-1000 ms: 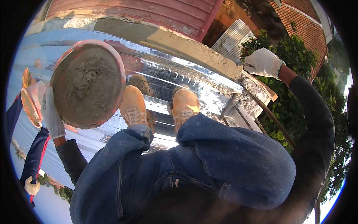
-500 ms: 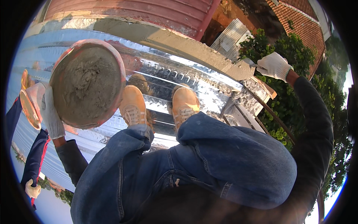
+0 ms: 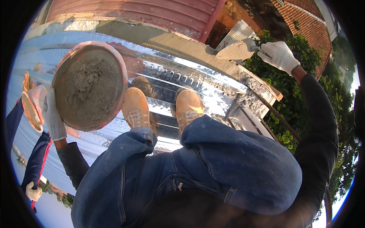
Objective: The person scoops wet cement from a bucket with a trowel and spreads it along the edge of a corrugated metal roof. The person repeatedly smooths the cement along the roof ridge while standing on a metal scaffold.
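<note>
My gloved left hand point(image 3: 54, 116) grips the side of a round, reddish bucket point(image 3: 93, 83) heaped with wet grey mortar. My gloved right hand point(image 3: 277, 56) is closed on the handle of a trowel point(image 3: 235, 51), its blade coated in mortar and held at the right end of a long mortar-covered ledge point(image 3: 159, 37). Whether the blade touches the ledge I cannot tell. My tan shoes point(image 3: 135, 106) stand on shiny ribbed metal sheeting point(image 3: 163, 79) below the ledge, with my knees bent.
At left, a co-worker in navy with red stripes shows a gloved hand point(image 3: 33, 192), near another pink container point(image 3: 34, 106). At right are a rough concrete end point(image 3: 254, 98), wooden pieces, a rod, trees below and tiled roofs point(image 3: 308, 34). A red corrugated panel point(image 3: 133, 13) lies beyond the ledge.
My right hand has risen slightly and turned, and the trowel blade has swung up and leftward over the ledge's right end, now showing its flat face. My left hand stays on the bucket.
</note>
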Demonstrator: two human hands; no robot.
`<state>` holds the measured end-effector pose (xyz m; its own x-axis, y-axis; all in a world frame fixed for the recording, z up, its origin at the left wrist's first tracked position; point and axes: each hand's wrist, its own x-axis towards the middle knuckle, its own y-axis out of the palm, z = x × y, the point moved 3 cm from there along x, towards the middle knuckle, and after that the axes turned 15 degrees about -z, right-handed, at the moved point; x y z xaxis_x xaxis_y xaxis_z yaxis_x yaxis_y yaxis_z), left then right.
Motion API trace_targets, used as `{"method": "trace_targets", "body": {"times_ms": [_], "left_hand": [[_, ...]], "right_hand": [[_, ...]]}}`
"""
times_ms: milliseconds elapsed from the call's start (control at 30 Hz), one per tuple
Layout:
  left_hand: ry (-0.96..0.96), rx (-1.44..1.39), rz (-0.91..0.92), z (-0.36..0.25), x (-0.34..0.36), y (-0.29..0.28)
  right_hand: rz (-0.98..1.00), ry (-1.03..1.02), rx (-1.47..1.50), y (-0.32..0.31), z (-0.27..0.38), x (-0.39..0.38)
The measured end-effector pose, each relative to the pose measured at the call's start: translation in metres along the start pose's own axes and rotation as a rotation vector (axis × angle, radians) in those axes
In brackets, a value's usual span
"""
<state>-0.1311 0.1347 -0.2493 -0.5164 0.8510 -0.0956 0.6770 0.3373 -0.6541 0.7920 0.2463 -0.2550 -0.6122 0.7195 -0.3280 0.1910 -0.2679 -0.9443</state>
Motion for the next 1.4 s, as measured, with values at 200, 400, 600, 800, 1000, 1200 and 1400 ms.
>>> {"method": "trace_targets", "body": {"times_ms": [200, 400, 600, 800, 1000, 1200, 1400], "left_hand": [[-0.05, 0.039, -0.006, -0.003, -0.001, -0.009], [-0.055, 0.034, -0.044, -0.04, -0.012, 0.01], [-0.053, 0.071, -0.061, -0.035, -0.014, 0.005], [-0.089, 0.047, -0.039, -0.027, -0.008, 0.007], [0.113, 0.324, 0.097, 0.017, 0.016, -0.051], [0.042, 0.333, 0.087, 0.013, 0.012, -0.044], [0.024, 0.118, -0.009, -0.043, -0.019, 0.013]], "right_hand": [[-0.126, -0.164, 0.005, 0.032, 0.014, 0.028], [0.023, -0.139, -0.053, 0.024, 0.008, -0.008], [0.086, -0.196, -0.12, 0.016, 0.012, -0.028], [-0.034, -0.099, -0.081, 0.01, 0.015, -0.012], [-0.071, -0.211, -0.14, 0.026, 0.009, -0.01], [0.059, -0.193, -0.219, 0.014, -0.006, -0.027], [0.082, -0.187, -0.036, 0.013, -0.003, -0.036]]}}
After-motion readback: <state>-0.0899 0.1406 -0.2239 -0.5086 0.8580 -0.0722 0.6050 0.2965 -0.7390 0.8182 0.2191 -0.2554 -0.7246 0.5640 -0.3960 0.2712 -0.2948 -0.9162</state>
